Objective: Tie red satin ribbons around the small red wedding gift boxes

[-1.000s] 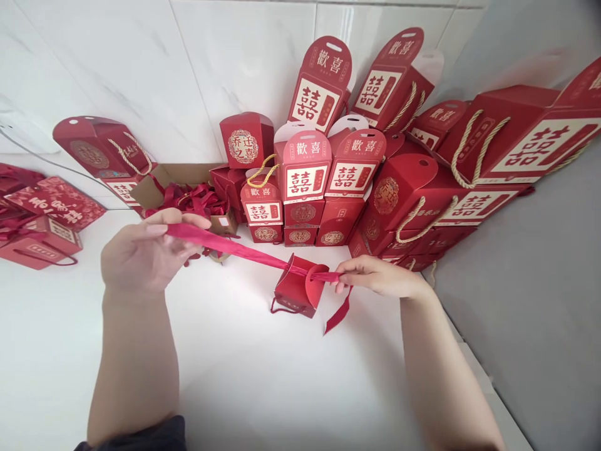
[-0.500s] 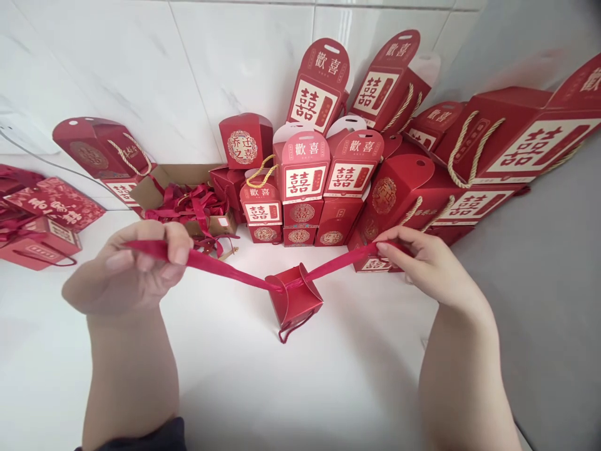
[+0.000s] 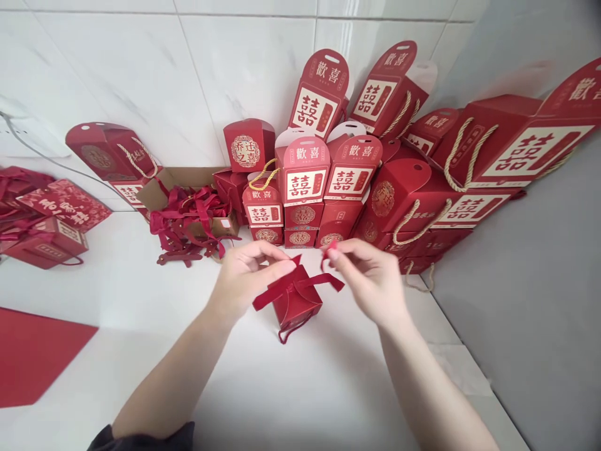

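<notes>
Centrally, two hands [image 3: 241, 275] [image 3: 373, 282], one ribbon [image 3: 331, 282] atop one box [image 3: 300, 307].

The left hand [image 3: 246, 275] and right hand [image 3: 373, 282] pinch red ribbon [image 3: 330, 281] above a small red box [image 3: 298, 305] on the white table [image 3: 282, 388].

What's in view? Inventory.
Small box: 1, red, table centre
Ribbon: count unclear, red, on small box
Stacked boxes: many, red, centre to right
Carton: 1, brown, back left
Loose ribbons: many, red, in and outside carton
Other boxes: several, red, far left
Flat panel: 1, red, lower left
Cable: 1, grey, left wall
Table: 1, white, underneath
Tiled wall: 1, white, behind
Side wall: 1, grey, right
Sleeve: 1, dark, left arm
Left hand: 1, bare, at ribbon
Right hand: 1, bare, pinching ribbon
</notes>
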Available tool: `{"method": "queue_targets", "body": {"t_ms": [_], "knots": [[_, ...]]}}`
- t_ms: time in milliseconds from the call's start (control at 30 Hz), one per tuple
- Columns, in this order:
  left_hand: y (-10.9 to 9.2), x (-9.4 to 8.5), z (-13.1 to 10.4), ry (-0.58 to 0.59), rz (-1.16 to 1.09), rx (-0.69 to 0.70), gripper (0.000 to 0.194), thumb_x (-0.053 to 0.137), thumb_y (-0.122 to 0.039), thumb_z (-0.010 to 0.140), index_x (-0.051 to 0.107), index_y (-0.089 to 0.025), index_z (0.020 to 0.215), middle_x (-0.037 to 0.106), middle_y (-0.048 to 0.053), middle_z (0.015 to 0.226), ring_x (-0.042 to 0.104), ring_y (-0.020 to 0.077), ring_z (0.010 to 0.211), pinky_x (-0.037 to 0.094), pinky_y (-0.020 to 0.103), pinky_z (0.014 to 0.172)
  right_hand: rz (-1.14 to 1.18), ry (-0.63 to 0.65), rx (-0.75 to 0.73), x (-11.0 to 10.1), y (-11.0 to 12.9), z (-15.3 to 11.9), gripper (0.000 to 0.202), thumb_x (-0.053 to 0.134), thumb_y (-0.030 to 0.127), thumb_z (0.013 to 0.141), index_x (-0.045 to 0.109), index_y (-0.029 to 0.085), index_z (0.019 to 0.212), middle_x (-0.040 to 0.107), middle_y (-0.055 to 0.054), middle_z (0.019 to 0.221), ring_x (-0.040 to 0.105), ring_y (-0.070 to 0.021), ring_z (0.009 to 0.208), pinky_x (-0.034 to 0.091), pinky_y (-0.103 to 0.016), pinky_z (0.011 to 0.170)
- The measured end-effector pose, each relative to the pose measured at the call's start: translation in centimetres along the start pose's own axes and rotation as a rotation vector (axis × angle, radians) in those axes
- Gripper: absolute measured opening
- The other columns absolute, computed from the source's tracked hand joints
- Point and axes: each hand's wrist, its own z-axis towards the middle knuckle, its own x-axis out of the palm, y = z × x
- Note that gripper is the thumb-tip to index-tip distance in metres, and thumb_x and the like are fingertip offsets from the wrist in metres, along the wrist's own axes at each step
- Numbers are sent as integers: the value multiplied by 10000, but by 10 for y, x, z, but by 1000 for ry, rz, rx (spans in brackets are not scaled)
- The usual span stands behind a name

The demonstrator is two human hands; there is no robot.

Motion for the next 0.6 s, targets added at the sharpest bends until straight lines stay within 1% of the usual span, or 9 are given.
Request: {"method": "queue_targets", "body": {"t_ms": [67, 133, 233, 333, 400, 433, 533, 600], "knots": [[4, 12, -2, 34, -13, -16, 151, 783, -266, 728, 668, -170, 711, 671, -8, 668, 601, 88, 583, 490, 180, 533, -5, 118, 21, 15, 1, -4, 153, 617, 303, 896, 715, 188, 877, 698, -36, 847, 626, -147, 749, 496, -263, 679], [7, 17, -4, 41, -19, -14, 155, 769, -275, 752, 660, -171, 713, 658, -17, 669, 591, 78, 604, 491, 177, 573, -9, 198, 50, 22, 2, -7, 171, 585, 297, 911, 709, 183, 882, 685, -36, 843, 609, -145, 751, 477, -250, 652], [10, 18, -5, 33, -24, 13, 157, 767, -276, 761, 653, -174, 726, 651, -21, 700, 587, 77, 640, 485, 180, 607, 55, 282, 88, 24, 2, -8, 220, 555, 315, 924, 673, 168, 811, 623, -15, 741, 550, -127, 681, 439, -236, 604], [12, 19, -4, 49, -43, 38, 171, 761, -284, 769, 636, -176, 723, 637, -24, 693, 582, 83, 647, 477, 192, 611, 219, 359, 143, 24, 1, -8, 244, 580, 365, 909, 643, 160, 793, 577, 3, 692, 508, -108, 616, 416, -230, 560], [9, 22, -3, 54, -27, 61, 178, 753, -291, 777, 627, -177, 724, 626, -25, 689, 579, 87, 651, 472, 200, 618, 285, 363, 157, 23, 1, -7, 241, 632, 379, 875, 637, 159, 777, 569, 12, 673, 493, -99, 582, 411, -230, 545], [6, 24, -2, 55, -10, 73, 174, 740, -301, 790, 626, -179, 741, 628, -21, 709, 584, 93, 673, 473, 205, 630, 292, 344, 150, 22, 0, -7, 236, 655, 376, 861, 635, 162, 764, 565, 18, 660, 488, -96, 571, 410, -230, 545], [-4, 28, -5, 79, 90, 88, 154, 653, -356, 863, 626, -207, 891, 651, 0, 862, 613, 124, 804, 485, 236, 694, 254, 251, 105, 13, -1, -5, 237, 668, 371, 855, 615, 176, 731, 569, 23, 649, 503, -102, 579, 420, -230, 565], [-10, 27, -12, 98, 244, 98, 183, 610, -380, 888, 620, -229, 992, 652, 16, 988, 618, 153, 919, 495, 270, 760, 195, 199, 79, 7, -5, -3, 228, 641, 388, 873, 606, 189, 769, 597, 11, 701, 544, -122, 632, 443, -238, 606]]}}
